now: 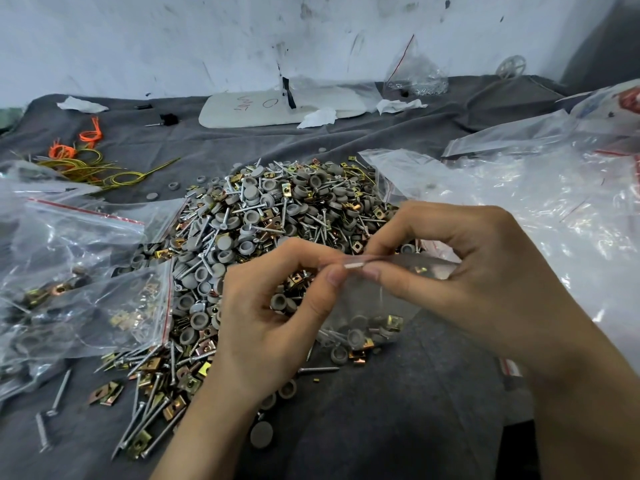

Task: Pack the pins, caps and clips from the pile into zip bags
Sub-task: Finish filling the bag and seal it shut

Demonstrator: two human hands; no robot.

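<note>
A big pile (270, 216) of grey caps, silver pins and gold clips covers the middle of the grey cloth. Just in front of it a small clear zip bag (367, 306) hangs between both hands, with caps, pins and clips lying in its bottom. My left hand (277, 306) pinches the bag's zip strip between thumb and forefinger. My right hand (460, 271) pinches the same strip right beside it, thumb tips almost touching.
Filled zip bags (79, 271) lie heaped at the left. Empty clear bags (536, 188) spread across the right. Orange and yellow ties (83, 161) lie far left, a white board (273, 109) and another bag (415, 77) stand at the wall. Loose pins and clips (145, 403) scatter front left.
</note>
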